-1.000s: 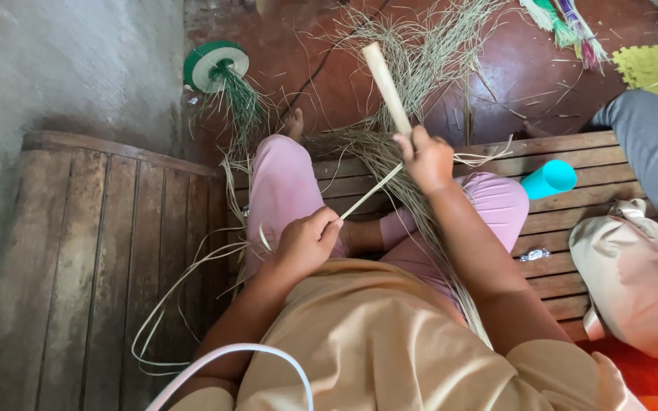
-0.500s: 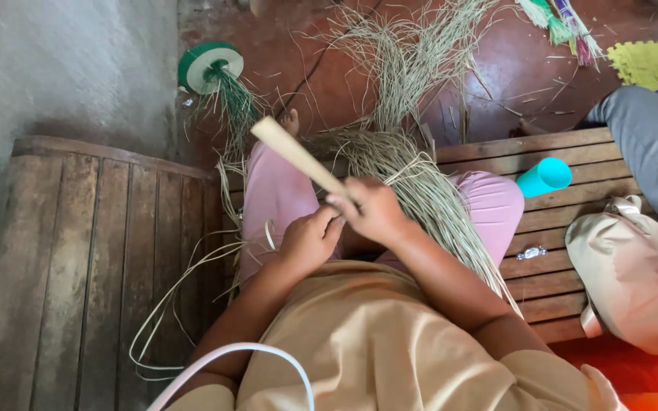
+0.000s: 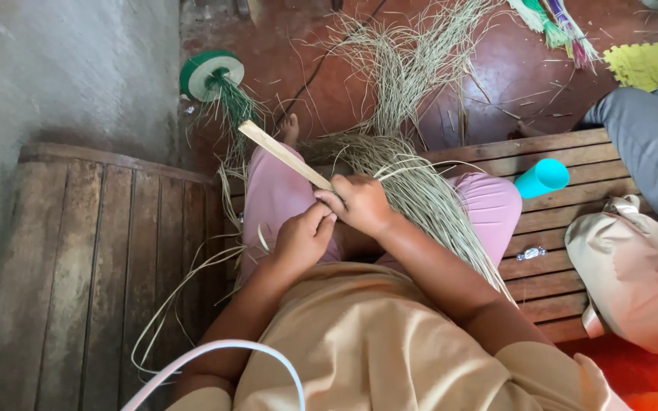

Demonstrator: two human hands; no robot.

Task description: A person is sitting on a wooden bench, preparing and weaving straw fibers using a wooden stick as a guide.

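Observation:
I sit on a wooden slatted platform [image 3: 100,251] with pink trousers over my knees. My right hand [image 3: 361,202] grips a flat pale wooden stick [image 3: 283,154] that points up and to the left. My left hand [image 3: 303,237] is just below it, fingers pinched on thin dry grass strands beside the stick's base. A thick bundle of dry grass fibres [image 3: 420,198] lies across my right thigh and fans out over the red floor beyond.
A green and white spool [image 3: 209,74] with green fibres stands on the floor ahead. A turquoise cup [image 3: 542,177] lies on the slats at right, near a beige bag [image 3: 634,274]. Another person's grey-clad leg [image 3: 641,144] is at far right. Loose strands trail left.
My right hand has swung the stick down from pointing upward to slanting left and come in beside my left hand. The thin strand once stretched between the hands is drawn in.

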